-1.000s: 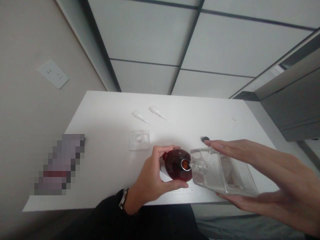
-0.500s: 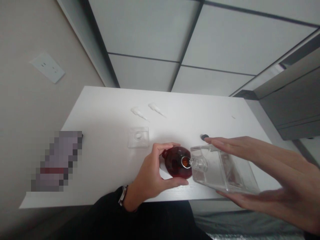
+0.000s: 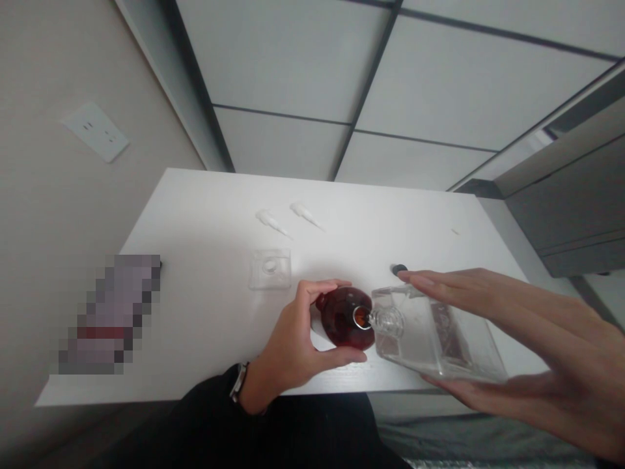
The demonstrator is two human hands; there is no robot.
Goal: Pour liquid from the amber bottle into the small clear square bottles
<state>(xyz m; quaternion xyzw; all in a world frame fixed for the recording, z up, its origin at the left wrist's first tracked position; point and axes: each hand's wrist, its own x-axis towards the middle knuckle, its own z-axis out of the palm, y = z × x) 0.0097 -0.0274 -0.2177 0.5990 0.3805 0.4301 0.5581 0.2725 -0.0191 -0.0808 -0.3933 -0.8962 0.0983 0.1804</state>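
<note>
My left hand [image 3: 297, 345] is wrapped round a dark amber glass bottle [image 3: 342, 319] whose open, round mouth faces up. My right hand [image 3: 532, 339] grips a clear square bottle [image 3: 439, 332] between thumb and fingers. That bottle is tipped on its side, with its neck at the amber bottle's mouth. Some clear liquid seems to lie inside it; whether any is flowing cannot be made out. A small black cap [image 3: 399, 269] lies on the table just beyond my right fingertips.
On the white table [image 3: 205, 312] lie a clear square plastic piece with a round hole [image 3: 269, 268] and two whitish pointed nozzles [image 3: 273, 223]. A pixelated flat object [image 3: 112, 312] is at the left edge. White panels [image 3: 288, 58] stand behind the table.
Almost nothing differs. Both hands keep their holds and the two bottles stay mouth to mouth; the view has shifted very slightly.
</note>
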